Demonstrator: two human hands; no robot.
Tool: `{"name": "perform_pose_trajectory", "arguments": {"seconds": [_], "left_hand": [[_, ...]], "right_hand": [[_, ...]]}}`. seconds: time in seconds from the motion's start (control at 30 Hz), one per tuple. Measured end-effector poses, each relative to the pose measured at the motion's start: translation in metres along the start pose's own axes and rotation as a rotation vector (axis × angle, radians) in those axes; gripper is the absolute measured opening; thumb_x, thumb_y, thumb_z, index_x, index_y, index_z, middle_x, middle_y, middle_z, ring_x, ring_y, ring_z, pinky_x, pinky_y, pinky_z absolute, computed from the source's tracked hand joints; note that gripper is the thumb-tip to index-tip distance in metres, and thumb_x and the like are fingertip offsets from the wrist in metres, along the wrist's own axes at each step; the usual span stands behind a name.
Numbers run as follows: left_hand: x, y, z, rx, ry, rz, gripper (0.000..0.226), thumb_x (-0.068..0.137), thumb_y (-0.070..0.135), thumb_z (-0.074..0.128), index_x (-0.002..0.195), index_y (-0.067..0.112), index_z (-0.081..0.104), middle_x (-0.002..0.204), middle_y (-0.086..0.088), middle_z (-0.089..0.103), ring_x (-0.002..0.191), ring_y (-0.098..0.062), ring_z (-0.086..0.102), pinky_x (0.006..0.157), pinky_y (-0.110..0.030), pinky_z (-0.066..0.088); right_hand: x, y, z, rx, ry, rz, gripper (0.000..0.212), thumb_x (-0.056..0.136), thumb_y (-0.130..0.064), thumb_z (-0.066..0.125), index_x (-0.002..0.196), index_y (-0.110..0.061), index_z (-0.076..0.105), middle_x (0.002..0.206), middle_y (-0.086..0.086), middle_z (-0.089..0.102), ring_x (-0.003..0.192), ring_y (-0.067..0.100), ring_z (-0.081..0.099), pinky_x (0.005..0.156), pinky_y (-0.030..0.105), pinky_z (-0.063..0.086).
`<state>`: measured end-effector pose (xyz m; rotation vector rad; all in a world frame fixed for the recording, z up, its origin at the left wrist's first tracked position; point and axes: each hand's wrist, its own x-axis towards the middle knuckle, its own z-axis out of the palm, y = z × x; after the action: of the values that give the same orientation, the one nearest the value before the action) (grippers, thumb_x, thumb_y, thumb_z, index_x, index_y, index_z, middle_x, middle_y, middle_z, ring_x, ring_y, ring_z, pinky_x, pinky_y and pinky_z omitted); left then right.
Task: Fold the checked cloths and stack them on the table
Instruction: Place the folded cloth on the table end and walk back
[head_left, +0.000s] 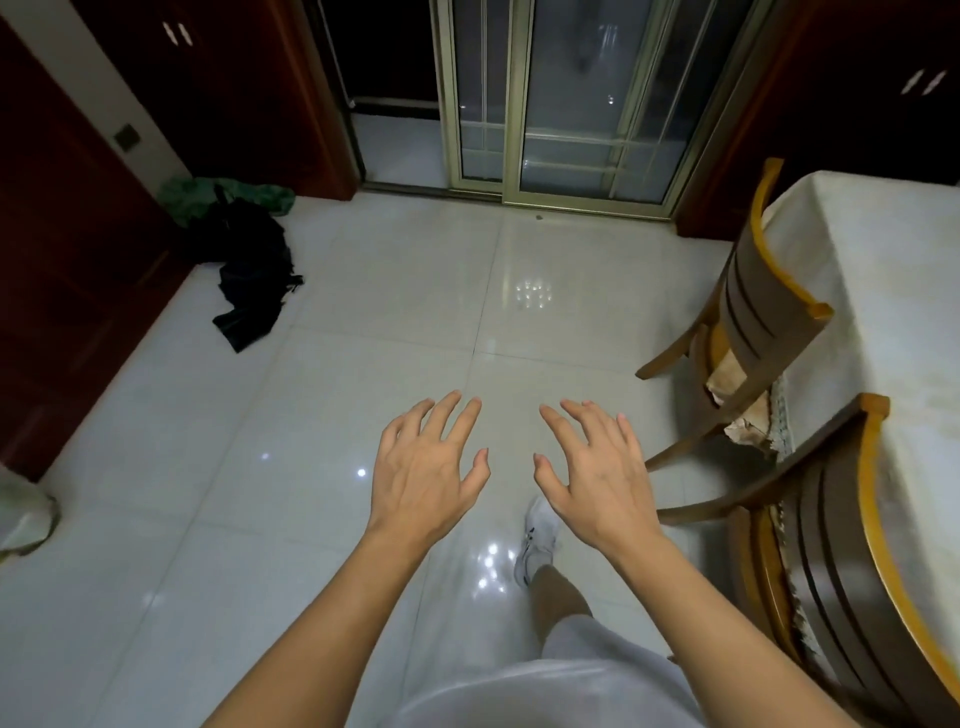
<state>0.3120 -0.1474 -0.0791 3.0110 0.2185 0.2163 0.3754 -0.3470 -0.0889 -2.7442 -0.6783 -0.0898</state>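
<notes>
Well right of hands (423, 470) (597, 473), table (883, 312)

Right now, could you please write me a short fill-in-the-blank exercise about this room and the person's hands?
1. The left hand and the right hand are spread open and hold ____.
2. The table with the pale cover stands on the person's ____ side.
3. Against that table stand ____ wooden chairs.
4. The dark bag at the far left lies on the tiled ____.

Missing words: nothing; right; two; floor.
</notes>
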Motion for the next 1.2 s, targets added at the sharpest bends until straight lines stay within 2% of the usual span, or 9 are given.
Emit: {"name": "perform_pose_trajectory", "arguments": {"seconds": [0.2, 0.43, 0.57, 0.67, 0.73, 0.87, 1.07, 1.2], "left_hand": [[0.135, 0.015, 0.011, 0.006, 0.042, 0.022, 0.056, 0.093, 0.05, 0.042, 0.141, 0.022, 0.053, 0.141, -0.001, 0.056, 0.123, -0.026, 0.054, 0.098, -0.042, 0.046], [0.294, 0.049, 0.026, -0.009, -0.001, -0.003, 0.057, 0.093, 0.051, 0.04, 0.141, 0.023, 0.052, 0.143, 0.0, 0.055, 0.125, -0.026, 0.054, 0.098, -0.042, 0.045], [0.363, 0.067, 0.038, -0.018, -0.032, 0.019, 0.059, 0.093, 0.052, 0.038, 0.142, 0.023, 0.052, 0.143, -0.001, 0.056, 0.126, -0.026, 0.054, 0.099, -0.042, 0.046], [0.412, 0.076, 0.049, -0.039, -0.044, 0.046, 0.058, 0.093, 0.052, 0.038, 0.141, 0.023, 0.052, 0.142, -0.001, 0.057, 0.125, -0.026, 0.055, 0.099, -0.042, 0.046], [0.444, 0.08, 0.056, -0.049, -0.05, 0.067, 0.058, 0.094, 0.051, 0.038, 0.142, 0.023, 0.053, 0.142, -0.002, 0.057, 0.125, -0.026, 0.054, 0.1, -0.042, 0.045], [0.511, 0.082, 0.071, -0.062, -0.077, 0.101, 0.061, 0.095, 0.054, 0.032, 0.143, 0.023, 0.052, 0.143, -0.003, 0.056, 0.127, -0.027, 0.053, 0.102, -0.043, 0.045], [0.637, 0.068, 0.098, -0.08, -0.092, 0.144, 0.062, 0.096, 0.055, 0.029, 0.146, 0.025, 0.048, 0.148, -0.001, 0.052, 0.133, -0.027, 0.049, 0.104, -0.042, 0.043], [0.735, 0.056, 0.114, -0.112, -0.088, 0.187, 0.06, 0.096, 0.055, 0.033, 0.148, 0.026, 0.045, 0.15, -0.001, 0.05, 0.134, -0.027, 0.047, 0.105, -0.043, 0.042]], "right_hand": [[0.115, 0.054, 0.014, 0.034, 0.019, 0.015, 0.055, 0.093, -0.048, 0.048, 0.142, -0.024, 0.052, 0.144, 0.004, 0.054, 0.136, 0.026, 0.046, 0.117, 0.052, 0.029], [0.256, 0.141, -0.002, 0.058, 0.02, 0.059, 0.054, 0.094, -0.047, 0.05, 0.144, -0.024, 0.051, 0.146, 0.003, 0.052, 0.138, 0.025, 0.043, 0.119, 0.05, 0.025], [0.309, 0.179, -0.005, 0.061, 0.055, 0.112, 0.057, 0.093, -0.051, 0.042, 0.141, -0.023, 0.055, 0.143, 0.004, 0.055, 0.135, 0.026, 0.048, 0.115, 0.053, 0.033], [0.343, 0.202, -0.003, 0.06, 0.089, 0.125, 0.053, 0.092, -0.048, 0.051, 0.139, -0.022, 0.057, 0.141, 0.004, 0.057, 0.132, 0.027, 0.051, 0.112, 0.054, 0.039], [0.367, 0.217, 0.0, 0.036, 0.07, 0.151, 0.052, 0.094, -0.048, 0.054, 0.14, -0.024, 0.055, 0.143, 0.003, 0.056, 0.134, 0.025, 0.049, 0.113, 0.053, 0.037], [0.419, 0.244, 0.007, 0.008, 0.033, 0.201, 0.054, 0.096, -0.051, 0.049, 0.143, -0.026, 0.05, 0.147, 0.002, 0.051, 0.138, 0.025, 0.044, 0.116, 0.052, 0.031], [0.528, 0.278, 0.007, -0.025, 0.061, 0.254, 0.053, 0.094, -0.045, 0.06, 0.141, -0.023, 0.053, 0.144, 0.006, 0.054, 0.135, 0.028, 0.048, 0.112, 0.055, 0.037], [0.612, 0.311, 0.0, -0.067, 0.06, 0.3, 0.054, 0.095, -0.046, 0.053, 0.143, -0.022, 0.051, 0.145, 0.007, 0.052, 0.135, 0.028, 0.046, 0.114, 0.054, 0.035]]}}
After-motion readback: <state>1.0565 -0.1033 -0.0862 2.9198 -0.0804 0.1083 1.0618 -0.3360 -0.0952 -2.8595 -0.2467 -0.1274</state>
